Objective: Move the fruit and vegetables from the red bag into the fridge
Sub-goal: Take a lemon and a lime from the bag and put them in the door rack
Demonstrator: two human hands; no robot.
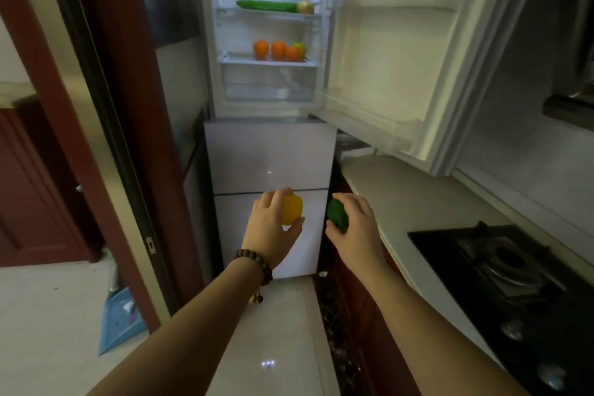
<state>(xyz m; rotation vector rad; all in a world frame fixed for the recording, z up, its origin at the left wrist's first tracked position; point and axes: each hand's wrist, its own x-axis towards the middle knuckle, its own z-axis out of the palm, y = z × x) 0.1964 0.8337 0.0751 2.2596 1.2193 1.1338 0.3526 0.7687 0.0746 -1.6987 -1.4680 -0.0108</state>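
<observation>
My left hand [271, 228], with a bead bracelet at the wrist, grips a yellow fruit [292, 208]. My right hand [355, 228] grips a dark green fruit [337, 217]. Both hands are stretched out in front of the fridge's shut lower drawers [270, 157]. Above them the fridge's upper compartment [221, 42] stands open and lit. A cucumber [266, 5] and an onion [305, 6] lie on its middle shelf. Three oranges [278, 50] and a green apple [299, 47] sit on the shelf below. The red bag is not in view.
The open fridge door [401, 74] swings out to the right, over a pale counter [401, 202]. A black gas hob [514, 280] sits in the counter at the right. A dark red door frame [128, 106] stands at the left, with a blue dustpan [119, 321] on the floor.
</observation>
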